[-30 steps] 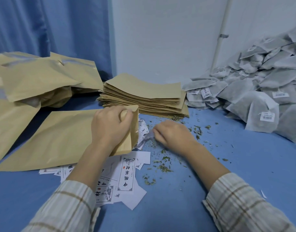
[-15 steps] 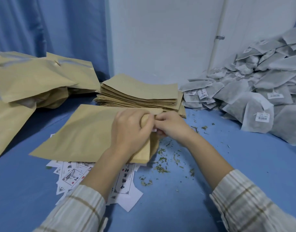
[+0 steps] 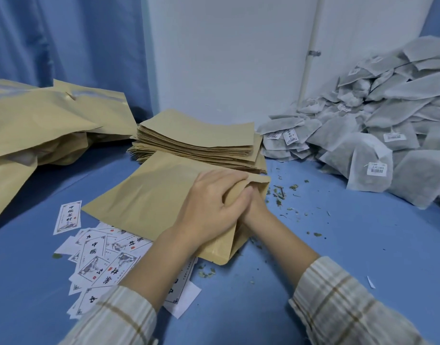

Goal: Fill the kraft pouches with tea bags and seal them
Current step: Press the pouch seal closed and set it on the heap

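Since the earlier frame the kraft pouch point(image 3: 149, 197) sits further right and up in the frame, its far corner now just beside the stack of empty pouches point(image 3: 199, 140). The right hand point(image 3: 255, 207) has left the bare surface point(image 3: 338, 245) and gone into the pouch mouth.

Left hand point(image 3: 211, 207): centre of frame, lying over the open end of the pouch. Grip clamped on the pouch: fingers curled over the top layer at the mouth, thumb along the near edge.

Right hand: only the wrist and heel of the hand show; the fingers are inside the pouch, hidden by the paper and by the left hand. Its grip state cannot be told.

Pouch: flat on the blue surface, centre of frame, long axis running from centre left to centre right, mouth at the right end. Its near edge lies over the scattered printed labels point(image 3: 99, 257) at lower left.

Tea bags point(image 3: 368, 175): grey heap at the right of the frame, piled up against the wall, well apart from the pouch. Several carry white barcode tags.

Large kraft bags point(image 3: 39, 120): crumpled pile at the left of the frame.

Loose tea crumbs point(image 3: 281, 195): scattered on the surface right of the pouch mouth.

Both forearms enter from the bottom edge in plaid sleeves point(image 3: 338, 305).
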